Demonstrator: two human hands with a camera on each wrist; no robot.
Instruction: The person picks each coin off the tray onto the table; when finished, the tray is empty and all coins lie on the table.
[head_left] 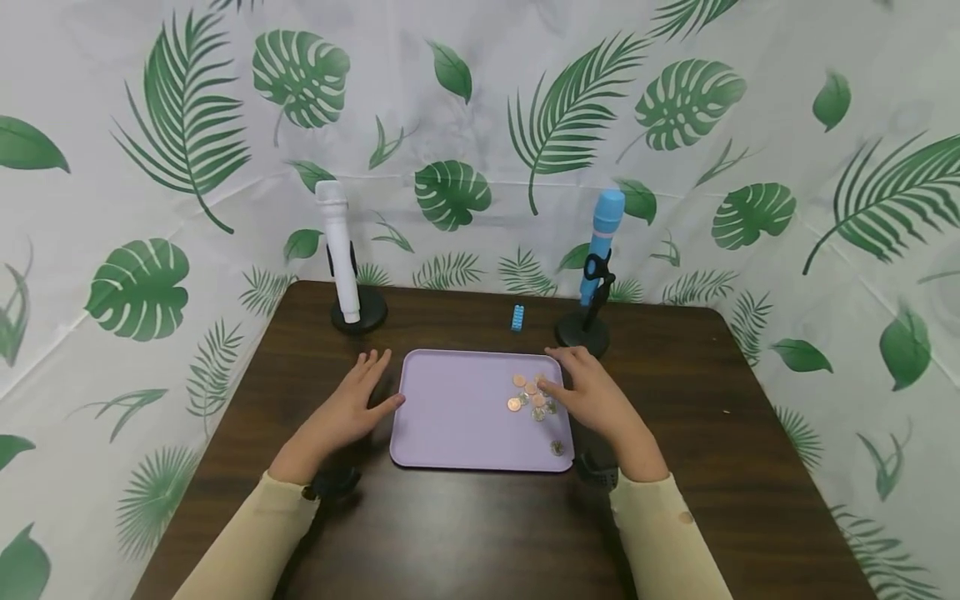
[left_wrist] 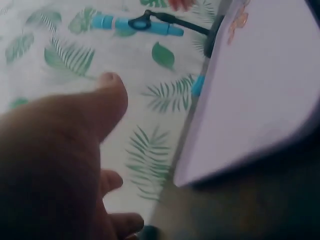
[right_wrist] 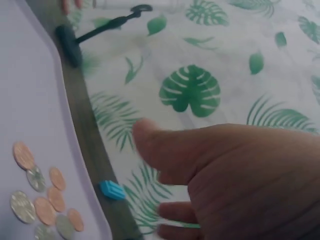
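Observation:
A lilac tray [head_left: 450,417] lies on the dark table, with several copper and silver coins [head_left: 514,404] clustered in its right part. One darker coin [head_left: 557,447] sits apart near the tray's lower right corner. My left hand [head_left: 347,414] is beside the tray's left edge, fingers spread, thumb tip right at the rim. Over the right edge hovers my right hand [head_left: 600,404], its thumb overlapping the coins in the head view. In the right wrist view this hand [right_wrist: 240,175] has nothing in its grasp, and the coins [right_wrist: 45,210] lie flat on the tray.
Behind the tray stand a white microphone [head_left: 341,258] on a round black base [head_left: 373,310] at left and a blue microphone [head_left: 602,229] on a black stand [head_left: 581,332] at right. A small blue toy brick [head_left: 517,317] lies between them. A leaf-patterned cloth [head_left: 465,125] hangs behind.

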